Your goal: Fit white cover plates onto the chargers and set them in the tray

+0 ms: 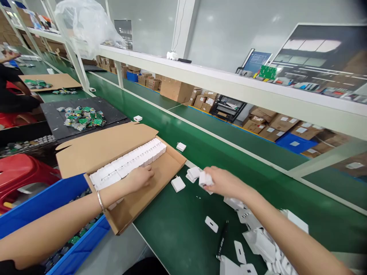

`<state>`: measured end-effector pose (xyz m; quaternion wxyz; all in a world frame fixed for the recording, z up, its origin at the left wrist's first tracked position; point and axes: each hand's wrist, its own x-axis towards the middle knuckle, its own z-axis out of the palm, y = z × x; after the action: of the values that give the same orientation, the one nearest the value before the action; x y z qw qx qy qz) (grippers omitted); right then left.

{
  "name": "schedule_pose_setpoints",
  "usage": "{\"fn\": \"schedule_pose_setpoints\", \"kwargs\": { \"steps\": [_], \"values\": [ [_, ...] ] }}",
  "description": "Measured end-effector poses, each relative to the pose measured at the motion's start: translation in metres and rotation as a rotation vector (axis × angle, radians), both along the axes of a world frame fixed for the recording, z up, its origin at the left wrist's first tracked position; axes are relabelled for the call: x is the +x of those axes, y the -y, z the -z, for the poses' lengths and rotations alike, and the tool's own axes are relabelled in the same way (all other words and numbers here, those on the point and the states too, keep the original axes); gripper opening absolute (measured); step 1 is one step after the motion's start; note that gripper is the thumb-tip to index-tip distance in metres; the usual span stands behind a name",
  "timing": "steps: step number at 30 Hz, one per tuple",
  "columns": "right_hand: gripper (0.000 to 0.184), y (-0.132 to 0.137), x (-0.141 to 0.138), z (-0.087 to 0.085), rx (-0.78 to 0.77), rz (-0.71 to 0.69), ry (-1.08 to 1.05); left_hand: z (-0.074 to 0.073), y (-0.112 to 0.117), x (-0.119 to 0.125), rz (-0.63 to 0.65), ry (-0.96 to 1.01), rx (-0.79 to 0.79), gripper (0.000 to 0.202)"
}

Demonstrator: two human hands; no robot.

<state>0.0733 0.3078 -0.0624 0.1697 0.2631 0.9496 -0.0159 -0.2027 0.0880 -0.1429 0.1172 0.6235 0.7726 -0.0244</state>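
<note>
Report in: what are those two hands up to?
Left hand in cardboard box, grip unclear. Right hand holding white adapter housing over green bench. Slim black tool lying nearby.

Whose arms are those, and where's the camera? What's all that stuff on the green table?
There's no robot here: these are a person's own bare hands. The one picture comes from a camera worn on their head, looking forward and down. The right hand holds a small white block above the green table. The left hand is over an open cardboard box, beside rows of white blocks; I can't tell if it grips anything. Near the right arm lie a black pen and a pile of white parts. Farther off, circuit boards sit on a dark mat.
</note>
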Motion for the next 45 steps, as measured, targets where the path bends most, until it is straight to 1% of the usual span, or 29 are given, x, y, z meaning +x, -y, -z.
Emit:
{"fn": "schedule_pose_setpoints", "kwargs": {
  "steps": [2, 4, 7, 9, 12, 14, 15, 16, 18, 20, 22, 24, 26, 29, 30, 32, 34, 35, 38, 40, 43, 44, 45],
  "values": [
    [0.03, 0.035, -0.003, 0.014, -0.062, -0.079, 0.03, -0.003, 0.018, -0.002, 0.002, 0.014, -0.02, 0.018],
    [0.031, 0.062, -0.009, 0.031, -0.085, -0.121, 0.075, -0.008, 0.036, -0.001, 0.018, 0.023, -0.029, 0.024],
    [0.036, 0.084, -0.02, 0.055, -0.061, -0.101, 0.109, -0.015, 0.057, 0.004, 0.02, -0.033, -0.02, 0.021],
    [0.043, 0.09, -0.023, 0.063, -0.032, -0.058, 0.088, -0.018, 0.067, 0.007, -0.008, -0.112, -0.01, 0.017],
    [0.064, 0.093, -0.014, 0.064, -0.014, -0.014, 0.001, -0.019, 0.076, 0.006, -0.069, -0.237, 0.006, 0.016],
    [0.081, 0.093, 0.003, 0.059, -0.023, 0.006, -0.063, -0.021, 0.079, 0.008, -0.098, -0.296, 0.012, 0.015],
    [0.085, 0.093, 0.013, 0.056, -0.03, 0.023, -0.091, -0.022, 0.08, 0.011, -0.105, -0.319, 0.017, 0.017],
    [0.086, 0.094, 0.025, 0.052, -0.036, 0.048, -0.115, -0.024, 0.079, 0.016, -0.109, -0.341, 0.025, 0.022],
    [0.073, 0.096, 0.051, 0.048, -0.043, 0.12, -0.15, -0.027, 0.076, 0.036, -0.102, -0.372, 0.081, 0.033],
    [0.054, 0.102, 0.08, 0.049, -0.038, 0.203, -0.159, -0.028, 0.07, 0.066, -0.077, -0.353, 0.188, 0.038],
    [0.039, 0.112, 0.11, 0.055, -0.054, 0.28, -0.159, -0.026, 0.057, 0.102, -0.041, -0.275, 0.296, 0.039],
    [0.035, 0.126, 0.14, 0.065, -0.132, 0.347, -0.192, -0.019, 0.038, 0.136, -0.019, -0.187, 0.354, 0.045],
    [0.038, 0.14, 0.168, 0.079, -0.241, 0.415, -0.258, -0.008, 0.011, 0.163, -0.025, -0.122, 0.373, 0.053],
    [0.042, 0.159, 0.199, 0.097, -0.331, 0.508, -0.36, 0.009, -0.032, 0.186, -0.041, -0.068, 0.361, 0.061],
    [0.044, 0.164, 0.206, 0.102, -0.345, 0.53, -0.393, 0.013, -0.044, 0.19, -0.037, -0.056, 0.354, 0.059],
    [0.047, 0.173, 0.215, 0.109, -0.364, 0.556, -0.463, 0.019, -0.06, 0.192, -0.016, -0.028, 0.348, 0.046],
    [0.046, 0.178, 0.218, 0.113, -0.358, 0.571, -0.538, 0.022, -0.065, 0.193, 0.024, 0.014, 0.366, 0.035],
    [0.043, 0.179, 0.217, 0.115, -0.345, 0.573, -0.58, 0.023, -0.063, 0.193, 0.052, 0.042, 0.385, 0.036],
    [0.032, 0.173, 0.205, 0.117, -0.272, 0.545, -0.694, 0.027, -0.044, 0.196, 0.145, 0.143, 0.45, 0.055],
    [0.028, 0.161, 0.188, 0.119, -0.188, 0.486, -0.702, 0.031, -0.026, 0.203, 0.172, 0.317, 0.542, 0.062],
    [0.034, 0.138, 0.158, 0.124, -0.083, 0.406, -0.612, 0.034, 0.002, 0.215, 0.147, 0.654, 0.721, 0.062],
    [0.035, 0.131, 0.148, 0.127, -0.071, 0.393, -0.584, 0.034, 0.009, 0.22, 0.141, 0.727, 0.765, 0.06],
    [0.034, 0.126, 0.141, 0.129, -0.068, 0.387, -0.563, 0.033, 0.016, 0.223, 0.14, 0.76, 0.793, 0.059]
  ]
}}
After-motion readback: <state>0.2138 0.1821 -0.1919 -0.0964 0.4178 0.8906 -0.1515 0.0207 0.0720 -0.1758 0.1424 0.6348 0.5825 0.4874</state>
